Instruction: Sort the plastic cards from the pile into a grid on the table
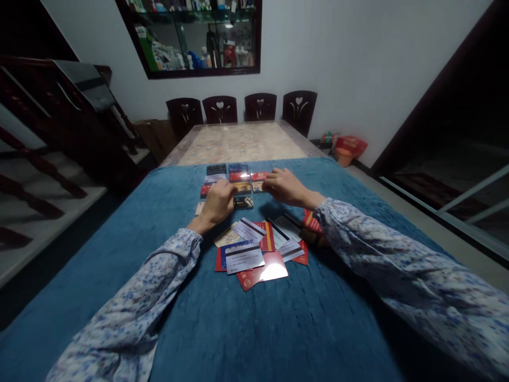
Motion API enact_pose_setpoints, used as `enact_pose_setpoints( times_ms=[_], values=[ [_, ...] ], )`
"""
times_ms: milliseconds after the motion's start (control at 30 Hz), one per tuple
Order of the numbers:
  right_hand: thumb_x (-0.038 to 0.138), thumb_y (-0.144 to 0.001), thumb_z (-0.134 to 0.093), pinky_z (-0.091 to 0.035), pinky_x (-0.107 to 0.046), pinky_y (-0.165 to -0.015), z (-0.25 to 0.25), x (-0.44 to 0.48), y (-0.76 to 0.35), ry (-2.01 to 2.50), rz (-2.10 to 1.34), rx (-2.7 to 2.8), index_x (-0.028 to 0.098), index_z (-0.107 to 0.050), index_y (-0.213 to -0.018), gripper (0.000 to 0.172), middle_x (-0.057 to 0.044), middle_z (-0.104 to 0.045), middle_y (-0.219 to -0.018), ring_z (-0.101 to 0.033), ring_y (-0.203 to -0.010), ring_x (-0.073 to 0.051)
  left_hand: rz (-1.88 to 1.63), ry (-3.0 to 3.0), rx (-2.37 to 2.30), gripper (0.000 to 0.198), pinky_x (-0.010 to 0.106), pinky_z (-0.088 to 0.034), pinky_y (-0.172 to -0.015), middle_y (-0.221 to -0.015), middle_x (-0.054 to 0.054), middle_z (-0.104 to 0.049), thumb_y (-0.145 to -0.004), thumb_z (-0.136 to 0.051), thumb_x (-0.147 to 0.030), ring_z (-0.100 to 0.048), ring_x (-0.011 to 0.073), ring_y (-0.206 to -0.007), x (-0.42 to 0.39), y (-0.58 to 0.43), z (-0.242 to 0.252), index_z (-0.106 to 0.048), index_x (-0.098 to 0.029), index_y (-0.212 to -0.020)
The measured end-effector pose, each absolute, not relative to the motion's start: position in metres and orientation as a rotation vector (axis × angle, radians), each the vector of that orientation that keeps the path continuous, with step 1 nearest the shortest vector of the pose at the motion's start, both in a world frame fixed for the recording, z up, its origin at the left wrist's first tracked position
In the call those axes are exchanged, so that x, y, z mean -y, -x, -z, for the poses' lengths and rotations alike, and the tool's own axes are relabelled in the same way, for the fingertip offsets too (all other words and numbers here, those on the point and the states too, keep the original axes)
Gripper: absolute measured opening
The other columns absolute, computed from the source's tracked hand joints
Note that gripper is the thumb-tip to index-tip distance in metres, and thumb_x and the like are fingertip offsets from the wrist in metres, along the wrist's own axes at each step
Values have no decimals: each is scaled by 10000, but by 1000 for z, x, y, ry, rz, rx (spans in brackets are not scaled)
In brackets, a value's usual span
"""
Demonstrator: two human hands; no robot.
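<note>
Cards lie in rows on a blue cloth [278, 329]. My left hand [218, 201] is over the left part of the rows, fingers curled together beside a black card [243, 202]; whether it grips a card is hidden. At the right column, my right hand [287, 187] has its fingertips bent down at the edge of a tan card [257, 186], below a red card [259, 176]. Nearer to me is a loose, overlapping pile with a white striped card [244, 257], a shiny red card [266, 271] and several others, partly under my right sleeve.
Beyond the cloth the bare tabletop [248, 140] shows, with dark chairs [260, 107] behind it. A railing [32, 164] stands to the left. On the floor at the right is an orange bin [344, 156] with a red bag [352, 143].
</note>
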State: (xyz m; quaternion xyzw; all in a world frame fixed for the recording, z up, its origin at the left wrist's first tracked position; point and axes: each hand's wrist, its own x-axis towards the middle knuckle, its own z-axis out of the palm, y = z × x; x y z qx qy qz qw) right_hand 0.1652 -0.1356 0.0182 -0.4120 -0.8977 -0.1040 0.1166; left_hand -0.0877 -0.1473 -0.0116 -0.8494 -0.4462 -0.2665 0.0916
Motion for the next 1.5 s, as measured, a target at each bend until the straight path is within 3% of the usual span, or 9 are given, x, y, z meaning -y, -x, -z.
enact_pose_setpoints(
  times_ms=[400,700,867,1133,1367,1500],
  values=[
    [219,-997,-516,-252,-348,-728,4,177,-231,1217,399,2572,206,-747,-922,243,-88,-718,-872,-510,-896,-223,846,2616,1036,213,359,-460,-800,-905,84,-658,-952,-474,-97,-598,231,-901,176,31,17,-671,-178,-937],
    [233,-985,-561,-252,-337,-703,25,206,-277,1239,419,2489,217,-743,-917,195,-71,-714,-837,-508,-847,-212,524,2729,1022,262,373,-426,-797,-966,109,-680,-973,-448,-79,-588,245,-956,207,-12,7,-698,-147,-1015],
    [200,-959,-558,-313,-343,-709,41,215,-298,1334,312,2446,239,-774,-1068,245,-91,-764,-1003,-544,-941,-241,269,2802,1029,236,410,-432,-857,-1055,128,-693,-923,-504,-70,-565,274,-1055,222,-39,1,-695,-135,-1046],
    [215,-972,-531,-444,-458,-897,61,214,-306,1414,164,2471,285,-656,-1381,433,-91,-645,-1445,-525,-1234,-330,135,2892,1064,319,476,-446,-947,-1243,155,-665,-1045,-465,-326,-534,321,-1190,239,-82,13,-661,-122,-1191],
    [147,-919,-529,-434,-534,-972,60,212,-310,1448,42,2563,318,-594,-1454,565,-66,-603,-1500,-487,-1324,-359,96,2864,1090,412,515,-430,-980,-1288,174,-651,-1059,-439,-403,-519,348,-1226,236,-95,20,-666,-105,-1228],
    [167,-927,-520,-433,-512,-940,57,214,-311,1443,48,2581,301,-635,-1404,508,-65,-623,-1477,-482,-1300,-361,81,2861,1107,406,517,-428,-985,-1255,174,-664,-1051,-457,-406,-521,348,-1227,236,-91,16,-693,-110,-1199]
  ],
)
